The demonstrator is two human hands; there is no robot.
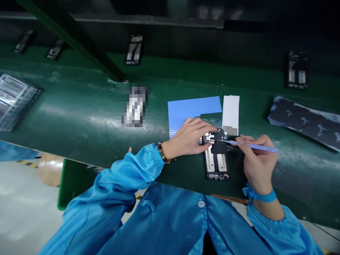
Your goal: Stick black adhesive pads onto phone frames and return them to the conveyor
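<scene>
An opened phone body [216,161] lies on the green bench in front of me, its long side pointing towards me. My left hand [187,138] grips the upper end of it, fingers at the top edge and thumb at the left side. In my right hand [259,161] are blue tweezers [261,147], held like a pen, with their tips over a black sheet piece [219,145] on the phone's upper part. Behind the phone lie a blue sheet [193,108], partly under my left hand, and a white paper strip [230,111].
More opened phone bodies lie farther back, one at the centre [133,50] and one at the right [297,71]. Clear trays [16,99] sit at the left, dark patterned sheets [305,120] at the right. A green post [79,39] slants down to the bench.
</scene>
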